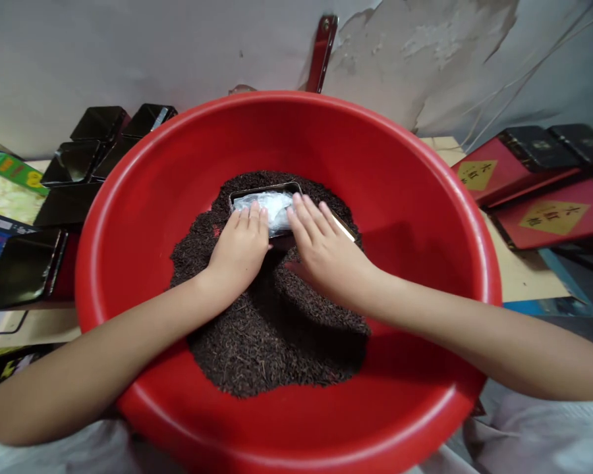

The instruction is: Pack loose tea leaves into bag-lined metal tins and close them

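Note:
A large red basin [415, 217] holds a heap of dark loose tea leaves [247, 342]. Toward the back of the heap stands an open tin [296, 187], its mouth covered by a crumpled clear plastic bag [271, 203]. My left hand [240, 247] lies with fingers stretched over the near left part of the bag. Flat fingers of my right hand [323, 247] rest at the bag's right edge, over the tin's rim. A pale, straight-edged strip [343, 228] shows just right of my right hand; what it belongs to is hidden.
Several dark-topped tins [74, 161] stand left of the basin. On the right, red tins with gold diamond labels [551, 217] rest on a pale board [534, 280]. A narrow red piece [322, 52] leans on the peeling wall [425, 46]. A green box [14, 171] lies far left.

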The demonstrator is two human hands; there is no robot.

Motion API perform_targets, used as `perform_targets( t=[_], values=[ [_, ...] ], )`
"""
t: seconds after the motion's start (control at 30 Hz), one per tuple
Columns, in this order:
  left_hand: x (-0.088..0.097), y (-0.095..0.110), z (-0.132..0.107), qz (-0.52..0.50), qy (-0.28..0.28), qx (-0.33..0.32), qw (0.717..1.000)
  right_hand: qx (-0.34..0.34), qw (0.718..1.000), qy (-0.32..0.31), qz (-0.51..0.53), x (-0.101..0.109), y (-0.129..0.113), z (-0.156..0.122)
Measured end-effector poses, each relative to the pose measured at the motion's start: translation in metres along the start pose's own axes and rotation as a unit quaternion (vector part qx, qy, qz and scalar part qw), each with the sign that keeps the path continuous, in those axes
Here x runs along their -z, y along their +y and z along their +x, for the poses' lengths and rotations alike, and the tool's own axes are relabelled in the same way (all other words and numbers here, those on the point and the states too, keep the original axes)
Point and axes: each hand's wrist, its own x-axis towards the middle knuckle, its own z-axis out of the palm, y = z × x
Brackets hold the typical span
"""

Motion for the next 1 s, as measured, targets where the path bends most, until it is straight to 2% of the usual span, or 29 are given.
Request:
perform_targets(
  t=[0.13, 0.27, 0.43, 0.53, 0.6, 0.67, 0.73, 0.77, 0.8, 0.83, 0.87, 0.9, 0.93, 1.0],
  values=[
    [0.005, -0.003, 0.003, -0.017, 0.025, -0.023, 0.999, 0.033, 0.997, -0.062, -0.015, 0.006, -0.008, -0.006],
    [0.01, -0.004, 0.005, -0.058, 0.01, 0.005, 0.998, 0.077, 0.992, -0.098, 0.027, 0.012, 0.011, 0.005],
    [-0.003, 0.008, 0.002, -0.074, 0.05, 0.029, 0.996, 0.084, 0.986, -0.092, 0.113, 0.017, 0.031, 0.015],
    [-0.012, 0.011, 0.005, -0.072, 0.043, 0.013, 0.996, 0.063, 0.969, -0.083, 0.223, 0.021, 0.04, 0.018],
    [-0.015, 0.007, 0.008, -0.072, 0.034, -0.004, 0.997, 0.024, 0.942, -0.035, 0.334, 0.025, 0.05, 0.024],
    [-0.015, 0.0, 0.012, -0.079, 0.038, -0.018, 0.996, -0.056, 0.902, 0.065, 0.422, 0.024, 0.066, 0.032],
    [-0.014, -0.008, 0.014, -0.088, 0.053, -0.031, 0.994, -0.172, 0.875, 0.151, 0.427, 0.016, 0.086, 0.04],
    [-0.013, -0.011, 0.016, -0.092, 0.061, -0.035, 0.993, -0.227, 0.878, 0.155, 0.392, 0.009, 0.096, 0.043],
    [-0.012, -0.014, 0.017, -0.097, 0.067, -0.038, 0.992, -0.283, 0.894, 0.108, 0.329, 0.0, 0.105, 0.045],
    [-0.01, -0.017, 0.018, -0.104, 0.072, -0.041, 0.991, -0.317, 0.916, 0.023, 0.245, -0.011, 0.113, 0.046],
    [-0.009, -0.02, 0.019, -0.113, 0.073, -0.043, 0.99, -0.345, 0.921, -0.082, 0.158, -0.022, 0.119, 0.046],
    [-0.007, -0.023, 0.019, -0.123, 0.07, -0.044, 0.989, -0.367, 0.906, -0.188, 0.093, -0.034, 0.123, 0.044],
    [-0.005, -0.026, 0.019, -0.134, 0.064, -0.043, 0.988, -0.381, 0.888, -0.249, 0.064, -0.045, 0.125, 0.041],
    [-0.001, -0.032, 0.019, -0.154, 0.041, -0.038, 0.986, -0.403, 0.857, -0.316, 0.05, -0.064, 0.124, 0.034]
  ],
)
